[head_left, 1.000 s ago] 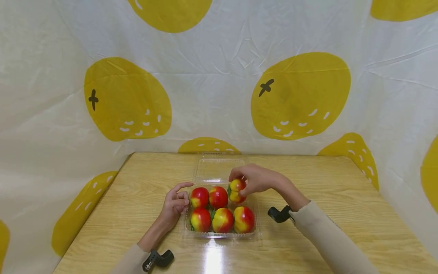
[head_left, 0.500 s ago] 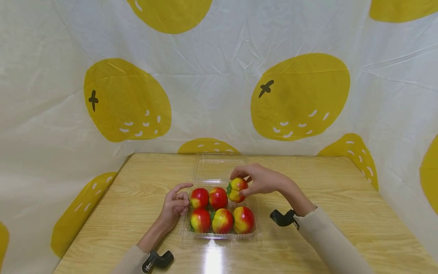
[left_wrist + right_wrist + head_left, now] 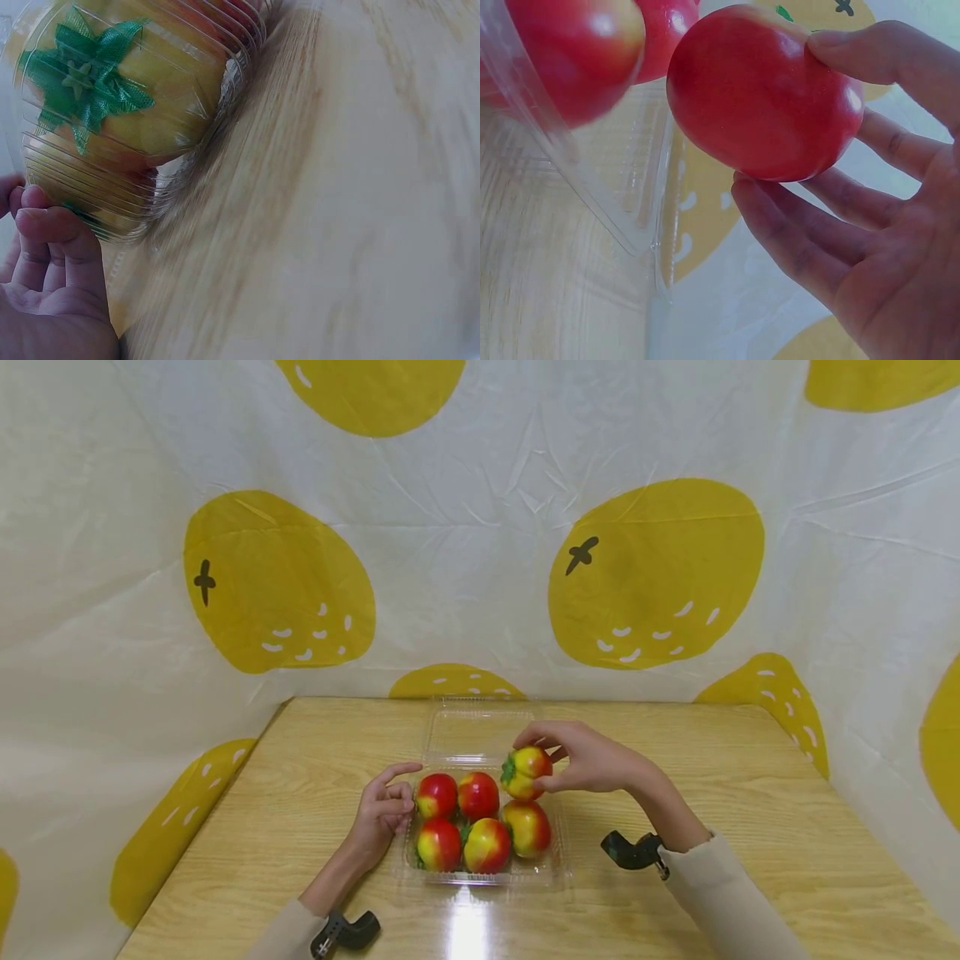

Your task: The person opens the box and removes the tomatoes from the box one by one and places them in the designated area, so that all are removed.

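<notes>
In the head view, my right hand (image 3: pixel 596 762) holds a red-and-yellow artificial persimmon (image 3: pixel 529 767) above the back right of a clear plastic clamshell box (image 3: pixel 487 878). Its green leaves face left. The right wrist view shows thumb and fingers around the red side of this persimmon (image 3: pixel 761 97), raised clear of the box. Several more persimmons sit in the box, among them a front-right persimmon (image 3: pixel 527 828) just below the held one. At the box's left side, my left hand (image 3: pixel 382 810) pinches the rim, with the index finger extended; in the left wrist view its fingertips (image 3: pixel 45 217) meet the ribbed wall.
The box's hinged lid (image 3: pixel 483 732) lies folded back towards the rear edge of the wooden table (image 3: pixel 675 760). A white cloth with yellow fruit prints (image 3: pixel 660 572) hangs behind and at the sides. Dark wrist cameras (image 3: pixel 632 850) are strapped to both wrists.
My right hand has lifted the persimmon and drawn it slightly to the right. The front-right persimmon has shifted back and left in the box. My left hand has stayed put.
</notes>
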Demonstrator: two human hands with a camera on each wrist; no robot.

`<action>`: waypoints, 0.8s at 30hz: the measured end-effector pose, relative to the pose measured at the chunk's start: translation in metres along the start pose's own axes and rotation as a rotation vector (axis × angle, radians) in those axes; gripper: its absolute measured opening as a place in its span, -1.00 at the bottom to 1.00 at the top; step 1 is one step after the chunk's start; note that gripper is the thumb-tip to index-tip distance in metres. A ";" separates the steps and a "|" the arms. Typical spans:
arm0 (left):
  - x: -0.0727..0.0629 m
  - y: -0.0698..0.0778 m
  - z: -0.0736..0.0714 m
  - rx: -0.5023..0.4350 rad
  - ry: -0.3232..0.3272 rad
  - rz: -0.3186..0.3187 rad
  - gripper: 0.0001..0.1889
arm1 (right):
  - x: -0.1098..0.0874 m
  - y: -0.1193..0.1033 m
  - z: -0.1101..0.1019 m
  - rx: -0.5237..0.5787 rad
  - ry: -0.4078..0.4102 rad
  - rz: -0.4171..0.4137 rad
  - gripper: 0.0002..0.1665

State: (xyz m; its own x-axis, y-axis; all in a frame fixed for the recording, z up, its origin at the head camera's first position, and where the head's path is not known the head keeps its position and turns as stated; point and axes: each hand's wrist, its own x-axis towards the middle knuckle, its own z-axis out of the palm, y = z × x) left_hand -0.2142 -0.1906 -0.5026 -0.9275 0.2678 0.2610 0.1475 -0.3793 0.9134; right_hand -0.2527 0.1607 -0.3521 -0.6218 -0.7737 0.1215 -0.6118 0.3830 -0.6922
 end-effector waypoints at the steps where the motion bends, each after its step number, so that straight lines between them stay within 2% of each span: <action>1: 0.000 0.000 0.000 0.000 0.000 0.001 -0.45 | -0.001 0.000 0.000 0.001 0.006 0.004 -0.48; 16: -0.002 0.000 0.002 0.015 0.010 -0.012 -0.46 | -0.020 0.008 0.005 0.044 0.102 -0.028 -0.47; 24: -0.001 -0.001 0.002 -0.001 -0.004 0.001 -0.47 | -0.028 0.010 0.007 0.074 0.142 -0.026 -0.43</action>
State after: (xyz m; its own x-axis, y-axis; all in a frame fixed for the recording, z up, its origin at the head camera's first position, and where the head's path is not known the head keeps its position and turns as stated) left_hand -0.2128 -0.1885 -0.5027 -0.9258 0.2712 0.2634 0.1481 -0.3810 0.9126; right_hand -0.2377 0.1823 -0.3672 -0.6726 -0.7015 0.2356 -0.5937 0.3214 -0.7377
